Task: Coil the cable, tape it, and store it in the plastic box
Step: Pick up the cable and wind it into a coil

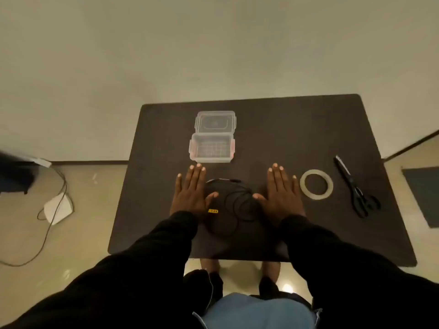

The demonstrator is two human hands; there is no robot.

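A thin black cable (234,203) lies in loose loops on the dark table (308,129), with a small yellow tag on it near its left side. My left hand (191,192) lies flat, palm down, just left of the cable, its thumb touching a loop. My right hand (280,192) lies flat on the cable's right, holding nothing. Beyond the hands stands an open clear plastic box (211,149), and its lid (215,121) lies right behind it. A roll of clear tape (316,184) sits right of my right hand.
Black scissors (356,188) lie near the table's right edge, beyond the tape. On the floor to the left are a white device (58,207) with a trailing cord and a dark object. A dark mat lies on the floor at far right.
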